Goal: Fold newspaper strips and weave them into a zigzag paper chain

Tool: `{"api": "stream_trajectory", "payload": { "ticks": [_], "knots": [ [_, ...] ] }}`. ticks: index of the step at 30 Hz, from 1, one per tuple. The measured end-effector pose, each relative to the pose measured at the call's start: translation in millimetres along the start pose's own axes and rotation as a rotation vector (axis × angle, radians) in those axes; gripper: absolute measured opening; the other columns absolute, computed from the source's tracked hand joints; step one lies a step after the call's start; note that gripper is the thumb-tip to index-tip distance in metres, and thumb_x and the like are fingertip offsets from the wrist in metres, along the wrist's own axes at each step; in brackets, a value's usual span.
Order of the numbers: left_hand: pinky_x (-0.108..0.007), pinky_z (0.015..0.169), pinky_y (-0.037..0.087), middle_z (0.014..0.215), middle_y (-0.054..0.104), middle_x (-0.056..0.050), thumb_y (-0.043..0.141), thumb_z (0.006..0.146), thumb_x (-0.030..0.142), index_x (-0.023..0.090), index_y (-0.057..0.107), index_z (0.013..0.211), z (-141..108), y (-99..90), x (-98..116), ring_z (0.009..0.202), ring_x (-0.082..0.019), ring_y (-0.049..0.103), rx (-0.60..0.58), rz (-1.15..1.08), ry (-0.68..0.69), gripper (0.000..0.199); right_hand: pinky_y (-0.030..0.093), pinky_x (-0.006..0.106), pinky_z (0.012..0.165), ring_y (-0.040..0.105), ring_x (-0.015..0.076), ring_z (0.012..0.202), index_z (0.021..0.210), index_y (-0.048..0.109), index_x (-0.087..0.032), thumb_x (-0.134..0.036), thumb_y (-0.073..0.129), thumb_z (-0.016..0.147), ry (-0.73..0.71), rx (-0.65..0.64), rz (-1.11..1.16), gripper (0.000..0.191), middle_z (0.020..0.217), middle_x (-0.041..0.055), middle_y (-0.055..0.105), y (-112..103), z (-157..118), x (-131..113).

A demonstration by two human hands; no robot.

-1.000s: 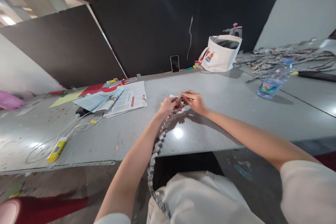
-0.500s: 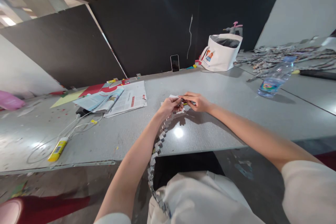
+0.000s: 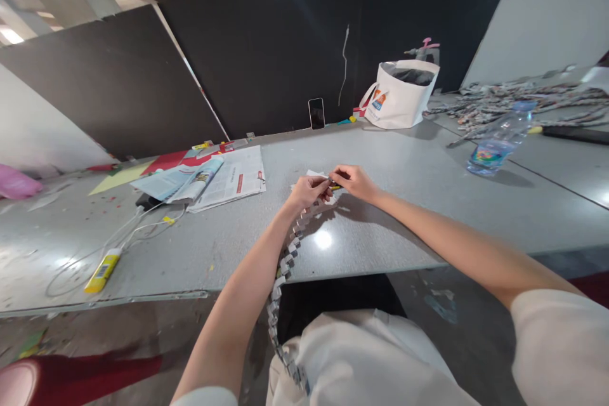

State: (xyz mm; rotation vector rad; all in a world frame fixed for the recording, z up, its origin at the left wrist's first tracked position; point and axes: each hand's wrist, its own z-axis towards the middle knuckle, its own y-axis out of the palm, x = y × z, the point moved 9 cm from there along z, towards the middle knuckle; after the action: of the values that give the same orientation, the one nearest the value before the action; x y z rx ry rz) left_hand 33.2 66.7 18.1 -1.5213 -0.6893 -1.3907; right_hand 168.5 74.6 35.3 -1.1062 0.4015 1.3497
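Note:
A chain of small folded paper links (image 3: 286, 263) runs from my lap up over the table's front edge to my left hand (image 3: 309, 190). That hand is closed on its upper end, thumb and fingers pinched together. My right hand (image 3: 353, 181) meets it fingertip to fingertip, thumb and index finger closed in a pinch. Whatever small piece lies between the right fingertips is too hidden to name. White paper (image 3: 330, 201) lies on the table under both hands, partly covered by them. A small yellow thing (image 3: 337, 188) shows just below my right fingers.
Newspapers (image 3: 240, 174) lie left of my hands, by a white cable and a yellow glue stick (image 3: 103, 271). A phone (image 3: 316, 113) leans on the black panel. To the right are a white bag (image 3: 397, 101), a water bottle (image 3: 499, 143) and rolled paper sticks (image 3: 499, 101).
My right fingers, stretched out over the left fingertips before, are now bent into a pinch. The hand sits slightly lower and further right at the wrist. The chain hangs as before.

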Motion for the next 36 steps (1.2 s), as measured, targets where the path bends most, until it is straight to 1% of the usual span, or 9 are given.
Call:
{"api": "stream_trajectory", "payload": {
  "ticks": [9, 13, 17, 21, 27, 29, 32, 34, 36],
  "knots": [
    [-0.025, 0.061, 0.049, 0.072, 0.071, -0.007, 0.07, 0.096, 0.043, 0.014, 0.075, 0.081, -4.0, -0.1, 7.8, 0.059, -0.012, 0.061, 0.018, -0.007, -0.007, 0.034, 0.038, 0.028, 0.058, 0.05, 0.0142, 0.06, 0.08, 0.066, -0.019, -0.06, 0.056, 0.101, -0.057, 0.02, -0.094, 0.048, 0.068, 0.0003, 0.062, -2.3, 0.7, 0.5],
    [-0.026, 0.061, 0.051, 0.072, 0.071, -0.006, 0.072, 0.095, 0.043, 0.013, 0.076, 0.085, -2.8, 0.5, 4.6, 0.059, -0.012, 0.062, 0.023, -0.072, -0.032, 0.032, 0.041, 0.028, 0.058, 0.053, 0.0146, 0.062, 0.082, 0.068, -0.019, -0.061, 0.056, 0.102, -0.077, 0.032, -0.086, 0.048, 0.07, 0.0011, 0.065, -2.4, 0.6, 0.5],
    [-0.028, 0.064, 0.053, 0.076, 0.074, -0.007, 0.071, 0.096, 0.039, 0.013, 0.077, 0.093, -1.0, -0.5, 0.3, 0.061, -0.013, 0.065, 0.044, -0.092, -0.048, 0.027, 0.044, 0.03, 0.061, 0.058, 0.0168, 0.066, 0.085, 0.07, -0.019, -0.061, 0.058, 0.101, -0.118, 0.121, -0.135, 0.046, 0.077, 0.0042, 0.071, -7.2, -0.7, -3.9],
    [-0.028, 0.063, 0.054, 0.073, 0.073, -0.006, 0.07, 0.097, 0.034, 0.012, 0.075, 0.087, 1.6, -2.9, -3.9, 0.058, -0.013, 0.064, 0.087, -0.064, -0.064, 0.024, 0.045, 0.03, 0.062, 0.057, 0.0166, 0.065, 0.079, 0.065, -0.021, -0.059, 0.061, 0.101, -0.211, 0.211, -0.238, 0.045, 0.075, 0.0043, 0.07, -10.5, -6.1, -17.7],
    [-0.027, 0.061, 0.053, 0.071, 0.073, -0.007, 0.073, 0.095, 0.034, 0.012, 0.074, 0.079, 1.9, -4.8, -5.1, 0.057, -0.012, 0.064, 0.124, -0.106, -0.089, 0.027, 0.046, 0.03, 0.062, 0.057, 0.0166, 0.065, 0.08, 0.064, -0.022, -0.054, 0.058, 0.104, -0.304, 0.271, -0.306, 0.041, 0.075, 0.0042, 0.068, -10.0, -13.7, -27.7],
    [-0.026, 0.06, 0.051, 0.069, 0.072, -0.007, 0.072, 0.095, 0.033, 0.012, 0.074, 0.079, 0.7, -5.1, -5.0, 0.056, -0.012, 0.063, 0.123, -0.112, -0.097, 0.026, 0.048, 0.031, 0.065, 0.06, 0.0173, 0.068, 0.085, 0.067, -0.022, -0.05, 0.056, 0.106, -0.337, 0.233, -0.3, 0.037, 0.078, 0.0046, 0.069, -5.8, -14.9, -30.9],
    [-0.024, 0.057, 0.048, 0.064, 0.068, -0.003, 0.073, 0.092, 0.03, 0.014, 0.074, 0.078, 0.2, -7.1, -3.7, 0.054, -0.01, 0.059, 0.134, -0.135, -0.067, 0.022, 0.052, 0.032, 0.071, 0.065, 0.019, 0.076, 0.102, 0.071, -0.022, -0.043, 0.053, 0.109, -0.413, 0.085, -0.287, 0.029, 0.087, 0.0069, 0.071, 7.2, -16.2, -39.0],
    [-0.023, 0.057, 0.046, 0.061, 0.064, -0.001, 0.074, 0.09, 0.029, 0.015, 0.073, 0.077, 1.0, -9.2, -4.2, 0.053, -0.01, 0.056, 0.153, -0.179, -0.043, 0.02, 0.054, 0.033, 0.076, 0.067, 0.0202, 0.082, 0.115, 0.072, -0.022, -0.039, 0.05, 0.11, -0.456, 0.004, -0.297, 0.028, 0.095, 0.0088, 0.072, 13.3, -17.1, -43.8],
    [-0.023, 0.059, 0.046, 0.062, 0.064, 0.0, 0.074, 0.088, 0.029, 0.015, 0.073, 0.078, 2.3, -10.3, -5.9, 0.055, -0.009, 0.056, 0.162, -0.25, -0.033, 0.017, 0.056, 0.035, 0.08, 0.068, 0.0213, 0.088, 0.123, 0.071, -0.022, -0.036, 0.047, 0.111, -0.485, -0.031, -0.313, 0.03, 0.101, 0.0104, 0.071, 14.2, -17.2, -46.7]
  ]
}}
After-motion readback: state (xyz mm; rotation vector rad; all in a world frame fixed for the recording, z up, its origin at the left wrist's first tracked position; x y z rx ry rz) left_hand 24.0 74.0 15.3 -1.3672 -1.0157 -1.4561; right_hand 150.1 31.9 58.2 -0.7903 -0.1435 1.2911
